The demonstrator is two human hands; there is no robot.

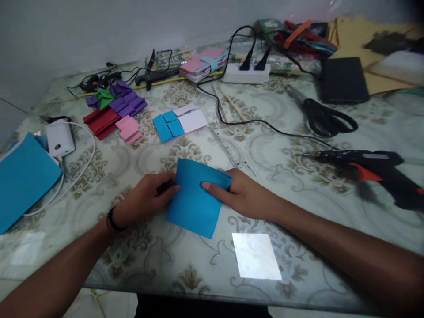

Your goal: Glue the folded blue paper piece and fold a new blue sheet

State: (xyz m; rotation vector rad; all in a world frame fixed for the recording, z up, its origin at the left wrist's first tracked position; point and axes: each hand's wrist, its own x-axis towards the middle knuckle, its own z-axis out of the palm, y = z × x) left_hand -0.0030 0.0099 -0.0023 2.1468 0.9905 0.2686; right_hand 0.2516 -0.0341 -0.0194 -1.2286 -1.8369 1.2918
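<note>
A blue sheet of paper (195, 201) is held up over the table between both hands, its top edge slightly curved. My left hand (154, 190) pinches its left edge between thumb and fingers. On the other side, my right hand (235, 192) grips the upper right part, the thumb flat on the front and the fingers hidden behind. Beyond the paper lies a folded piece in blue and white (179, 123). Folded pink paper (128, 130), red paper (101, 122) and purple paper (128, 102) sit to its left.
Scissors (326, 117) and a black glue gun (364, 161) lie at right, near a clear ruler (228, 148). A black cord runs from the white power strip (247, 73). At left are a white power bank (60, 138) and a stack of blue paper (26, 176).
</note>
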